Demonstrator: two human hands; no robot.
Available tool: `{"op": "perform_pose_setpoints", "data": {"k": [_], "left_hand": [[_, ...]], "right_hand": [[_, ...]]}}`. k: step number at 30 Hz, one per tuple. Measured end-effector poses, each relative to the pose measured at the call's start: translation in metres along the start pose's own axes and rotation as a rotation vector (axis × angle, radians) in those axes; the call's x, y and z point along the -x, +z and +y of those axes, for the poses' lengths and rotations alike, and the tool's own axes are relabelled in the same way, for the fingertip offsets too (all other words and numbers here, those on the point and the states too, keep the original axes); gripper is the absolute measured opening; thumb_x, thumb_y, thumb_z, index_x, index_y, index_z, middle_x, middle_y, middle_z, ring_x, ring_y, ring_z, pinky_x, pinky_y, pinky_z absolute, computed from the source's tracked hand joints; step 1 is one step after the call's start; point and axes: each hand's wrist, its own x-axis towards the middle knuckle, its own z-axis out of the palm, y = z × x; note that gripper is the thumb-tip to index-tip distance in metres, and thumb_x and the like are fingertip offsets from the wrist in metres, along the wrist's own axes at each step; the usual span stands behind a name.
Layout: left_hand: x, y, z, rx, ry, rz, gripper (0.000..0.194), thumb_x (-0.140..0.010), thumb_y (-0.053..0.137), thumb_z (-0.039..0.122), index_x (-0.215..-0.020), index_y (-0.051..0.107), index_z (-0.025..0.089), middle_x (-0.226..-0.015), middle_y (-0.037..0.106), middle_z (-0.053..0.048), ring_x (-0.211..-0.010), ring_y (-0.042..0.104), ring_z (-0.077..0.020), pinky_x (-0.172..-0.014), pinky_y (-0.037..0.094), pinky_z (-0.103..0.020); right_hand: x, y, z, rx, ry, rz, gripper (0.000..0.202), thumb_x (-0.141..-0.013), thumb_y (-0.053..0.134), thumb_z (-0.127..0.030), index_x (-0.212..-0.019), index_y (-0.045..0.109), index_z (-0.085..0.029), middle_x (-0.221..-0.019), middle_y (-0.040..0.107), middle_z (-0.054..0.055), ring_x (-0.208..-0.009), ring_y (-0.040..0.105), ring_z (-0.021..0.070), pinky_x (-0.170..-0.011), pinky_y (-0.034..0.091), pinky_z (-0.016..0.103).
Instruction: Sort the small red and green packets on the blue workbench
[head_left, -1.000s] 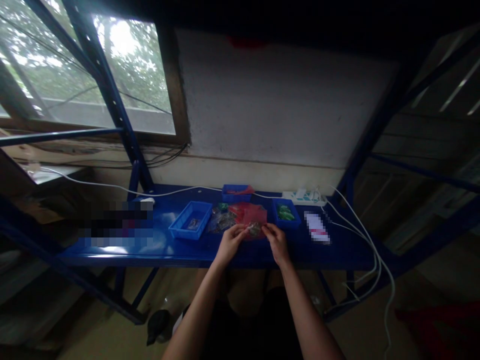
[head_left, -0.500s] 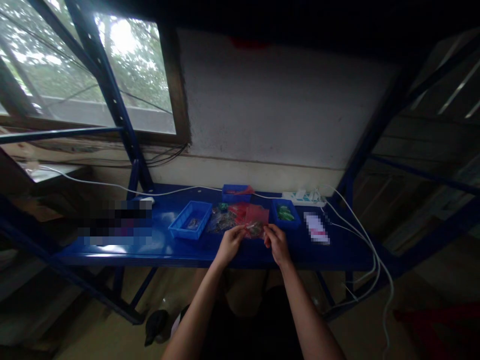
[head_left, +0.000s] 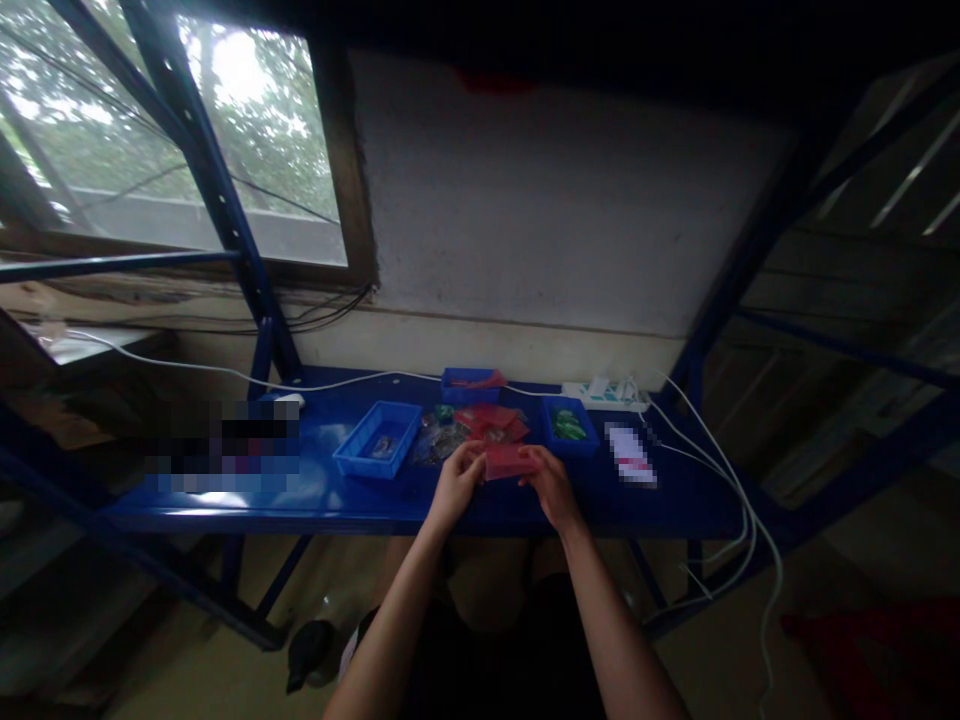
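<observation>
Near the front edge of the blue table, a red plastic bag (head_left: 510, 462) is stretched between my two hands. My left hand (head_left: 459, 480) pinches its left side, and my right hand (head_left: 550, 482) grips the right side. Just behind them lie more red bags (head_left: 487, 420) in a loose pile. Clear bags with small parts (head_left: 441, 440) are beside that pile on the left. A blue tray (head_left: 380, 440) with a small clear packet stands farther left. To the right, another blue tray (head_left: 568, 427) holds green packets.
A third blue tray (head_left: 469, 385) with red material stands at the back of the table (head_left: 315, 500). A power strip (head_left: 605, 394) with white cables lies at the back right, near a pixelated pale object (head_left: 631, 455).
The red bag between my hands now lies flatter and folded across, and the parts seen in it before no longer show. The view has shifted slightly.
</observation>
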Motion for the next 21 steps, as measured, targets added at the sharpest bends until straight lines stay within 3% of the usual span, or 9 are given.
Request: {"op": "perform_pose_setpoints", "data": {"k": [4, 8, 13, 21], "left_hand": [[0.001, 0.000, 0.004, 0.043, -0.043, -0.028, 0.041, -0.073, 0.058, 0.055, -0.076, 0.058, 0.014, -0.055, 0.051, 0.004, -0.049, 0.044, -0.0087, -0.047, 0.033, -0.019], [0.004, 0.001, 0.008, -0.054, -0.040, -0.102, 0.042, -0.070, 0.062, 0.054, -0.074, 0.062, 0.012, -0.057, 0.054, 0.003, -0.052, 0.045, -0.0095, -0.049, 0.033, -0.020], [0.006, 0.003, 0.014, -0.119, -0.016, -0.086, 0.040, -0.070, 0.060, 0.051, -0.073, 0.065, 0.012, -0.057, 0.055, 0.001, -0.054, 0.045, -0.0107, -0.051, 0.033, -0.021], [0.009, 0.004, 0.020, -0.050, -0.073, -0.096, 0.038, -0.064, 0.065, 0.050, -0.069, 0.060, 0.013, -0.054, 0.049, 0.004, -0.050, 0.039, -0.0085, -0.049, 0.029, -0.020]], "right_hand": [[-0.001, -0.003, 0.003, 0.171, -0.061, 0.031, 0.017, -0.067, 0.066, -0.031, -0.081, 0.065, -0.021, -0.077, 0.063, 0.000, -0.073, 0.056, 0.0162, -0.064, 0.043, 0.025], [-0.001, -0.001, 0.002, 0.235, -0.088, 0.028, 0.012, -0.068, 0.062, -0.029, -0.077, 0.063, -0.021, -0.077, 0.062, 0.000, -0.074, 0.056, 0.0173, -0.070, 0.042, 0.027], [0.000, 0.001, 0.000, 0.278, -0.097, 0.008, 0.012, -0.071, 0.058, -0.029, -0.079, 0.063, -0.021, -0.077, 0.062, 0.000, -0.074, 0.056, 0.0181, -0.072, 0.042, 0.029], [0.002, 0.002, -0.003, 0.265, -0.085, -0.018, 0.012, -0.069, 0.054, -0.026, -0.076, 0.063, -0.022, -0.078, 0.064, 0.000, -0.079, 0.058, 0.0190, -0.076, 0.043, 0.030]]}}
